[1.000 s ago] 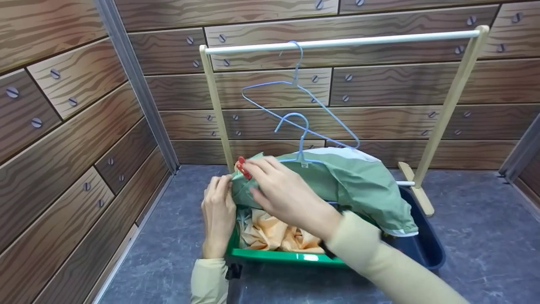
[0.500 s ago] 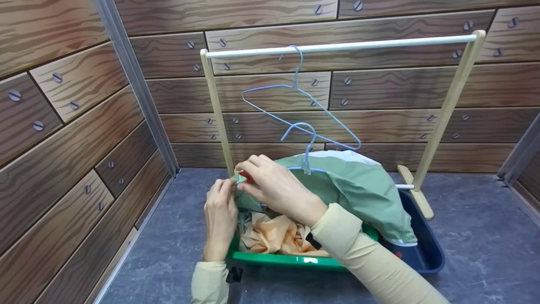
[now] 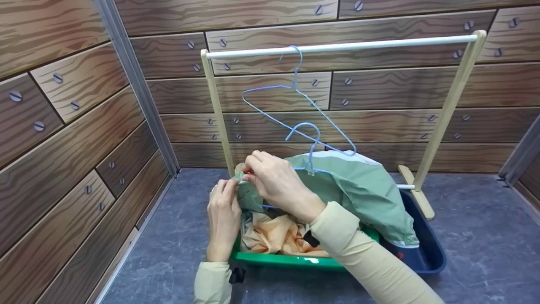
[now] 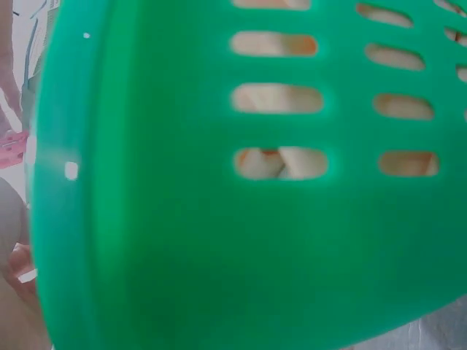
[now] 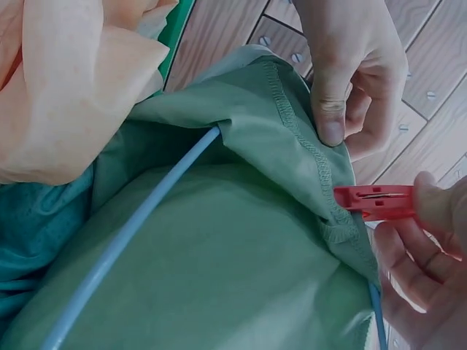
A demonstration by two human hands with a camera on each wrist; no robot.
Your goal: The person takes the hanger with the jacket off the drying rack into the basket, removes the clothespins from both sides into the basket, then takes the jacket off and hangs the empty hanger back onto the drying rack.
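Note:
A green garment (image 3: 363, 190) with a white edge lies over a blue hanger (image 3: 317, 141) on top of the green basket. My left hand (image 3: 223, 215) pinches the garment's left end; its thumb and curled fingers on the stitched hem show in the right wrist view. Close beside it, my right hand (image 3: 282, 183) pinches a red clothespin (image 5: 387, 202) by its handle end. The clothespin's tips sit over the garment's edge, just below the left thumb. In the left wrist view the basket's slotted wall (image 4: 182, 233) hides most of the left hand's work.
The green basket (image 3: 291, 259) holds crumpled peach cloth (image 3: 274, 234). A dark blue tray (image 3: 434, 253) with a small red item (image 3: 400, 256) stands to its right. Behind rises a wooden rack with a white rail (image 3: 346, 43), where another blue hanger (image 3: 270, 88) hangs bare.
My right hand has brought the red clothespin down onto the garment's end by the left hand. The garment's hanger hook has shifted right and tilted, and the left hand moved slightly right.

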